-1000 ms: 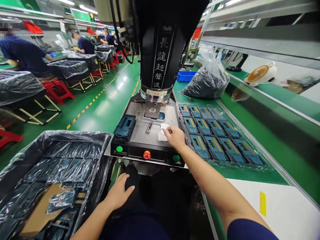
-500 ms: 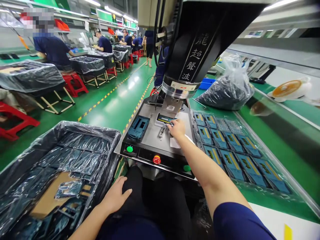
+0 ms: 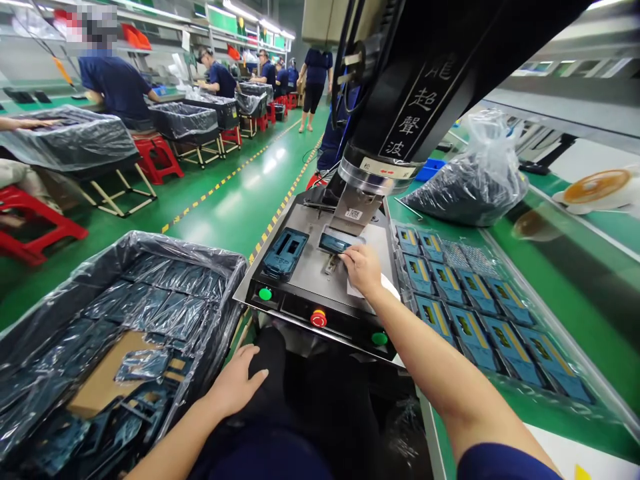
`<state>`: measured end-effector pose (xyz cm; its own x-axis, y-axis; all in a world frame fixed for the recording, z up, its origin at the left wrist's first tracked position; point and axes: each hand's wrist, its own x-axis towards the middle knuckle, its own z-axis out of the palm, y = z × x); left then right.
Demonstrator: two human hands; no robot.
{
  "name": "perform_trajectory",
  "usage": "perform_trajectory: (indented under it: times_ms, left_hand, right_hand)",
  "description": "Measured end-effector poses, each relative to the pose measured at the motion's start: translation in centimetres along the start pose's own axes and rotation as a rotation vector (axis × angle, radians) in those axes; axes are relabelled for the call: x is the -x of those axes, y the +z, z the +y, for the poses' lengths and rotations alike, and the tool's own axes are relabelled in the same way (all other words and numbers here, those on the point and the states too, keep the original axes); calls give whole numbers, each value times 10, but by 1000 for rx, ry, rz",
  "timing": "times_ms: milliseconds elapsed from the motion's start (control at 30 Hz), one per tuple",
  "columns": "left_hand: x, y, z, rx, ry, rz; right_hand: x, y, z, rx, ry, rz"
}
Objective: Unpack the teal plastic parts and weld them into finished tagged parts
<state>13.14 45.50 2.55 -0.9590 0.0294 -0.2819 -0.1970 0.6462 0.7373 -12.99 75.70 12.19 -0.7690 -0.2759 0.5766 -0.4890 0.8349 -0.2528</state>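
My right hand point(image 3: 364, 269) pinches the near edge of a blue-grey plastic panel point(image 3: 334, 241). That panel is tilted, with a glossy face showing, just below the metal horn point(image 3: 350, 217) of the ultrasonic welder point(image 3: 405, 107). Whether it touches the fixture beneath, I cannot tell. To its left, a second blue-grey housing point(image 3: 285, 253) with cut-out slots lies on the metal base plate point(image 3: 320, 283). My left hand point(image 3: 236, 381) rests on my left thigh, fingers apart and holding nothing.
Left stands a plastic-lined bin point(image 3: 200, 250) of blue-grey parts. Along the right lies a clear tray point(image 3: 505, 270) holding several panels with yellow strips. Green buttons point(image 3: 265, 294) and a red stop button point(image 3: 319, 319) line the machine's front. A filled bag point(image 3: 470, 180) sits behind. Co-workers point(image 3: 115, 87) sit at far left.
The panel in my right hand has turned: its yellow-striped side faced me before, now a glossy dark face shows. My left hand stays on the thigh. The view has shifted slightly.
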Motion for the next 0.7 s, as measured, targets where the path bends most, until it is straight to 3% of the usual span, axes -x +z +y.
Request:
perform_trajectory:
  times_ms: [100, 167, 267, 333, 433, 500, 600, 700]
  left_hand:
    - [-3, -1, 9, 111, 53, 44]
    - [-4, -5, 21, 217, 94, 97]
    - [-6, -14, 47, 344, 198, 216]
    - [-9, -16, 64, 407, 256, 233]
    - [-14, -11, 85, 520, 236, 121]
    - [-17, -2, 93, 579, 143, -13]
    - [-17, 10, 98, 635, -14, -122]
    - [-14, 16, 97, 700, -119, -118]
  right_hand:
    - [33, -28, -33, -142, -54, 43]
    - [60, -46, -58, -275, -5, 29]
    - [102, -64, -93, -521, 192, -130]
    - [127, -67, -109, -745, 446, -331]
    - [155, -61, -123, -1149, 893, -650]
    - [168, -55, -126, -1340, 1086, -746]
    - [182, -47, -125, -1399, 1158, -729]
    - [192, -43, -121, -1289, 1043, -713]
